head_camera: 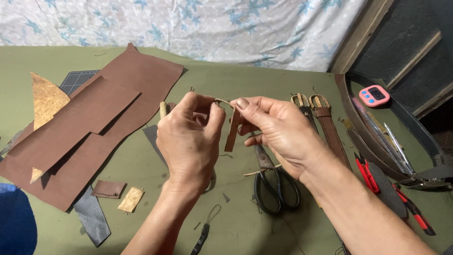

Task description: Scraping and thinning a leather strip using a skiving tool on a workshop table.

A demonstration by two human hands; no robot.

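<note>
**Small leather strip pinched between both hands, mid-air over the bench**

So the thing in play is a narrow brown leather strip (231, 133), held up above the green table (245, 222) about centre frame. It hangs down from the fingertips, with its top end bent over between the two hands.

To do this bit well, I'd say keep the fold tight and square, with thumbs close to the bend so the strip doesn't twist, and keep it up where you can see both edges line up.

Grip: the left hand (188, 137) is curled nearly closed, thumb and forefinger pressed together on the top end of the strip. There's also a pale stick-like handle poking up behind its knuckles, but I can't tell what tool it is. The right hand (278, 130) is pinching the same top end from the other side, thumb on top, other fingers loosely tucked under.

Around it: black scissors (271, 182) lie on the table just below the right hand, two belts with buckles (314, 106) sit beside the right wrist, and big brown leather sheets (94, 127) are spread out well off to the left. A pink timer (374, 96) sits far right.
</note>
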